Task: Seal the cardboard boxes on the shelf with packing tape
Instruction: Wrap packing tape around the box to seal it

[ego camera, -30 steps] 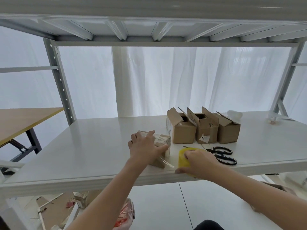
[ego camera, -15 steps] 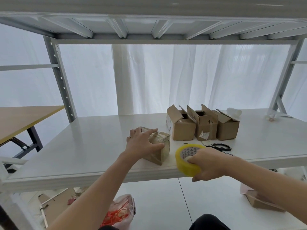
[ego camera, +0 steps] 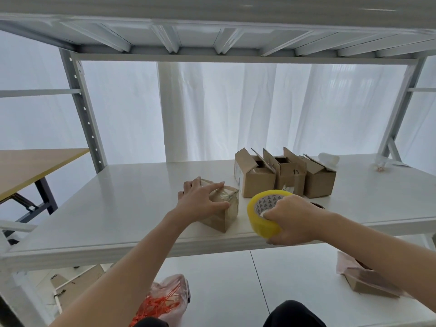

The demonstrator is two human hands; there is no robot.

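Note:
A small cardboard box (ego camera: pixel 227 210) with clear tape across its top sits near the front edge of the white shelf (ego camera: pixel 122 208). My left hand (ego camera: pixel 200 201) rests on its top and left side, fingers spread and nearly straight. My right hand (ego camera: pixel 291 219) grips a yellow roll of packing tape (ego camera: pixel 260 215), fingers through its core, held just right of the box above the shelf edge. Behind stand three cardboard boxes with raised flaps: one on the left (ego camera: pixel 253 177), a middle one marked 13 (ego camera: pixel 291 177) and a right one (ego camera: pixel 319 179).
A dark bit of the scissors (ego camera: pixel 318 205) shows behind my right wrist. A white object (ego camera: pixel 329 158) and a small clear item (ego camera: pixel 379 165) lie at the back right. Below the shelf are a bag of orange ties (ego camera: pixel 162 300) and a wrapped box (ego camera: pixel 363 279). A wooden table (ego camera: pixel 28 166) stands left.
My right hand has lifted the tape roll off the shelf and tilted it so its core faces me. My left hand stays on the box, its fingers straighter than before.

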